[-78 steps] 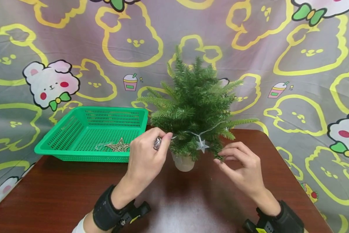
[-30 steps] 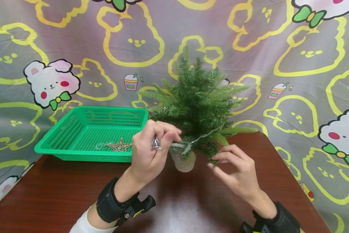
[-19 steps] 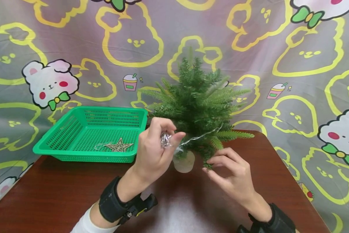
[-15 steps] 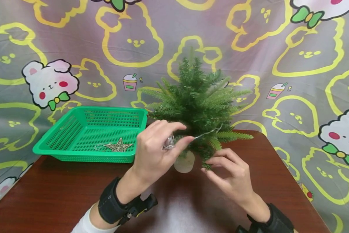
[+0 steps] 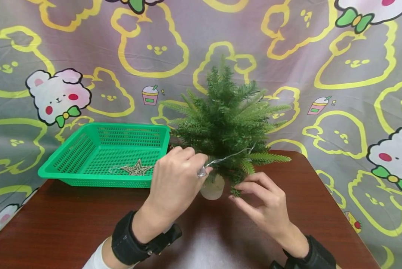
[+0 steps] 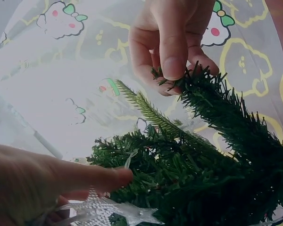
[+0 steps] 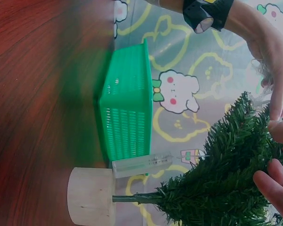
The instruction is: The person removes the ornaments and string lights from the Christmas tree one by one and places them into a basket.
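A small artificial Christmas tree [image 5: 226, 123] stands on a pale round base [image 5: 212, 189]. At its lower front, my left hand [image 5: 175, 183] holds a bunched string of star lights [image 5: 202, 172], mostly hidden by the fingers in the head view. From the bunch a clear wire [image 5: 229, 155] runs right into the branches. A translucent star [image 6: 137, 214] shows below the left thumb in the left wrist view. My right hand [image 5: 266, 201] pinches the tip of a low front branch [image 6: 210, 89] between thumb and fingers, pulling it out from the tree.
On the left of the brown table [image 5: 69, 220] stands a green perforated basket [image 5: 110, 181] with a glittery star ornament [image 5: 138, 168] inside. A clear plastic box [image 7: 141, 165] with a wire sits by the trunk. A cartoon-print cloth [image 5: 174, 30] hangs behind.
The left hand has moved slightly right, turning its back up; the star that hung in front of the tree has left the head view. The right hand has drawn the branch down and left.
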### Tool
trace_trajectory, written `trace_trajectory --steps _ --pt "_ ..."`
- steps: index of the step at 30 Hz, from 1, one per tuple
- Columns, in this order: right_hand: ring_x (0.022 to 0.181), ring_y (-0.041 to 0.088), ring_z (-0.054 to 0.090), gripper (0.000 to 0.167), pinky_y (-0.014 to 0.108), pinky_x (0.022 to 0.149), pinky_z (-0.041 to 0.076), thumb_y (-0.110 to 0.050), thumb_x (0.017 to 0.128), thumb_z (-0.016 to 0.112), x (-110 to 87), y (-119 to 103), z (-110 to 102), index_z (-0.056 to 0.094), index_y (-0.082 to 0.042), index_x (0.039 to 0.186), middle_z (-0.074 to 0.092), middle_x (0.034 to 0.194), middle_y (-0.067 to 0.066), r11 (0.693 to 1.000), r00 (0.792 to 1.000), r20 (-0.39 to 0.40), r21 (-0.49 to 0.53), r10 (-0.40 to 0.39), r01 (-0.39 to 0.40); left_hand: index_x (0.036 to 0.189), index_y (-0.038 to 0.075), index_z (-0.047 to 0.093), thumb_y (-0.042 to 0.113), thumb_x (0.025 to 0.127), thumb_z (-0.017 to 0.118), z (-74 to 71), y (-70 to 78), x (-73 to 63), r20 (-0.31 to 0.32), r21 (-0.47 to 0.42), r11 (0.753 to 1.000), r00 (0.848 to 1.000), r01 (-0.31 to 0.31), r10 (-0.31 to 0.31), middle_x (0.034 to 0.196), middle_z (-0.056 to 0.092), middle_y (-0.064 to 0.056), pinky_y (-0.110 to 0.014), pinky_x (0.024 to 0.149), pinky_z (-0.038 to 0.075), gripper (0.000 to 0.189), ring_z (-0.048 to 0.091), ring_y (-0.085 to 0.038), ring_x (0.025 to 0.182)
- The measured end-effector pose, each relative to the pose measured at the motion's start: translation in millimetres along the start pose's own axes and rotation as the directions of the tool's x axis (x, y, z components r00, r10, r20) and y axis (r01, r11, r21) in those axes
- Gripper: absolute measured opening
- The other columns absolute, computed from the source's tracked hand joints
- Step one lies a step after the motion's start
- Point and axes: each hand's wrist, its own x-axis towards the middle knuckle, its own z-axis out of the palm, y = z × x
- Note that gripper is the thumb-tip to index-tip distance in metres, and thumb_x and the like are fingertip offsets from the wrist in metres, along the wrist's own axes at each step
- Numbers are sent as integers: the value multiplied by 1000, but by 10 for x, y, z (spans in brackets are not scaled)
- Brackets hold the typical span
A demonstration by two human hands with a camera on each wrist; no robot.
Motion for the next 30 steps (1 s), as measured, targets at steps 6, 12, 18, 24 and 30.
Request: trace_trajectory --steps 6,12,18,24,30 --pt "65 13 62 27 16 68 51 -33 87 76 6 -1 -20 75 -6 87 63 84 7 1000 1000 16 11 -18 18 72 16 73 13 79 78 -3 1 3 25 -32 999 999 -23 23 59 52 6 -24 47 41 10 47 -12 55" --pt "67 11 64 29 15 70 52 -32 84 79 4 10 -55 75 -4 91 63 85 7 998 999 37 50 -27 25 78 15 74 8 82 71 0 7 19 10 -124 990 998 -63 65 76 53 2 -21 50 40 9 48 -9 59" --pt "69 10 64 27 15 70 52 -26 82 81 12 36 -110 75 -2 92 66 85 9 994 1000 13 105 -26 25 84 13 71 3 86 63 12 14 30 -1 -208 975 997 -73 75 84 69 3 -23 60 51 14 62 -11 70" --pt "70 8 61 29 17 64 47 -26 88 76 78 73 -211 74 2 84 66 78 10 997 996 -90 78 -23 30 88 11 67 3 90 62 29 11 39 6 -221 974 998 -57 60 63 59 6 -18 48 34 9 43 -8 53" --pt "73 4 61 30 9 72 46 -22 87 77 124 135 -305 73 7 80 66 75 14 999 980 -193 1 42 -43 92 9 69 8 89 70 51 -7 33 32 -201 979 999 -33 40 72 66 3 -19 51 40 3 51 -11 59"
